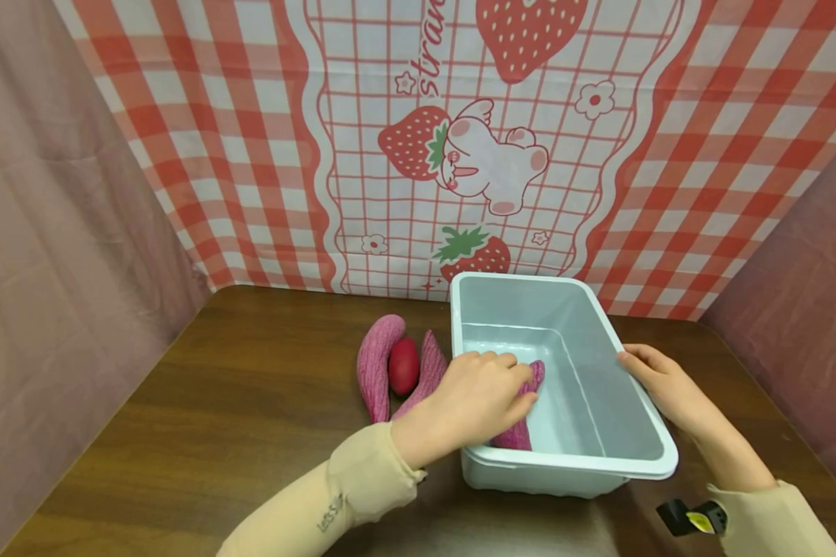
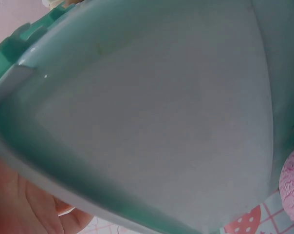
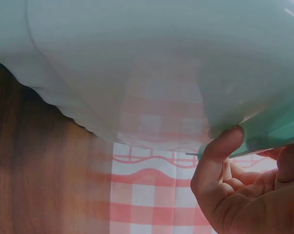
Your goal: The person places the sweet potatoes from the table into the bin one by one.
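Note:
A pale blue plastic tub (image 1: pixel 577 363) stands on the table. Over its left wall reaches my left hand (image 1: pixel 470 398), fingers and thumb curled around a streaked pink-purple sweet potato (image 1: pixel 514 437) inside; both ends of it show past the hand. The left wrist view has this hand (image 2: pixel 35 204) at the lower left beside the tub's rim, its grip hidden. My right hand (image 1: pixel 669 387) holds the tub by its right rim. From the right wrist, the hand (image 3: pixel 244 187) has a digit bent against the tub wall (image 3: pixel 137 73).
Left of the tub lie two curved pink-purple sweet potatoes (image 1: pixel 376 363), with a smooth dark red oval piece (image 1: pixel 404 366) between them. My left forearm partly covers the nearer ends. A checked strawberry cloth (image 1: pixel 244 155) hangs behind the brown table (image 1: pixel 202 418), with pink curtains at both sides.

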`<state>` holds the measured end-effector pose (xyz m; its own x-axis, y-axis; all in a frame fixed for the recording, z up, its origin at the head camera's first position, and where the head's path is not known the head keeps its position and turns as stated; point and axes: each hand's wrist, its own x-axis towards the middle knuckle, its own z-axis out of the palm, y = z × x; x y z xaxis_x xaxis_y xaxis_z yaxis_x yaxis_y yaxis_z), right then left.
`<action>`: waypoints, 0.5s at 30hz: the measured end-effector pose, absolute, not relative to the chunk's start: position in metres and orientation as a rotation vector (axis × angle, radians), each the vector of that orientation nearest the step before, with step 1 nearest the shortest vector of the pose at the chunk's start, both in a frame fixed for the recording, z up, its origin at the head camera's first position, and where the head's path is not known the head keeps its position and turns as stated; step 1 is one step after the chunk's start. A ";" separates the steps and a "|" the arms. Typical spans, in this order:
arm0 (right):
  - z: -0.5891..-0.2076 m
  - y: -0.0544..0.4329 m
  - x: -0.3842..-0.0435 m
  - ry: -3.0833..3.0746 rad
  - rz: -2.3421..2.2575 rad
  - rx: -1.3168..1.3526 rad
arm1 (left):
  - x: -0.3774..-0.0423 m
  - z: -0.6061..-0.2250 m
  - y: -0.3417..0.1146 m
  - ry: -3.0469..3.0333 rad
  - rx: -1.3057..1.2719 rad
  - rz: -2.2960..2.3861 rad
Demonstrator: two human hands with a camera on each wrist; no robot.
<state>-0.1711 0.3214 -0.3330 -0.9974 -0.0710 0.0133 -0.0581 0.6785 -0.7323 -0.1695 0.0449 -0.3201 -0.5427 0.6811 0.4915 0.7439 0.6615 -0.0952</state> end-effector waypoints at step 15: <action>-0.335 0.322 -0.170 2.861 -1.234 -0.106 | -0.179 -0.315 0.024 -2.245 -1.035 -0.355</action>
